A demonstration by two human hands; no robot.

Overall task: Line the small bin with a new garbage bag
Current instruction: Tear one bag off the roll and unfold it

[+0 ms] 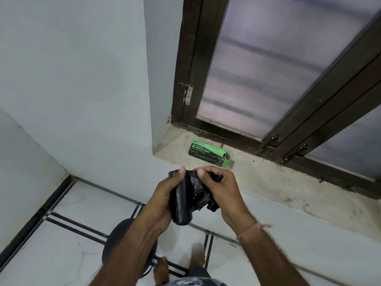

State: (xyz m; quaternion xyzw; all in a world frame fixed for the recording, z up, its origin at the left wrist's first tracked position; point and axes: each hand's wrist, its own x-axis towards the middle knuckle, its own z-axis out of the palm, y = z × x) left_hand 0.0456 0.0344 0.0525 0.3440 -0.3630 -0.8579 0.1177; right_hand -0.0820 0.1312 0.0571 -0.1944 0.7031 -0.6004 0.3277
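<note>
Left hand (162, 201) grips bag roll (181, 203); right hand (221, 189) pinches its loose end.

Black plastic against pale walls and white tile.

The garbage-bag roll (182, 203) is glossy black, with faint grey print on its loose, crumpled end. On the far side, the carton (208, 153) is bright green on top and black along its side, with white lettering. The sill (268, 182) under it is sandy beige, flecked with brown stains. The window frame (191, 58) is dark brown, and its frosted glass (268, 58) is grey-lilac, crossed by dim darker bands. The wall (72, 79) on the left is pale blue-grey. The floor tiles (72, 223) are white with faint veining and edged in paired black lines. The near bin (117, 240) is black. The wrist thread (251, 230) on the right is faded pink. The cloth (198, 282) at the near edge has a grey camouflage pattern.
</note>
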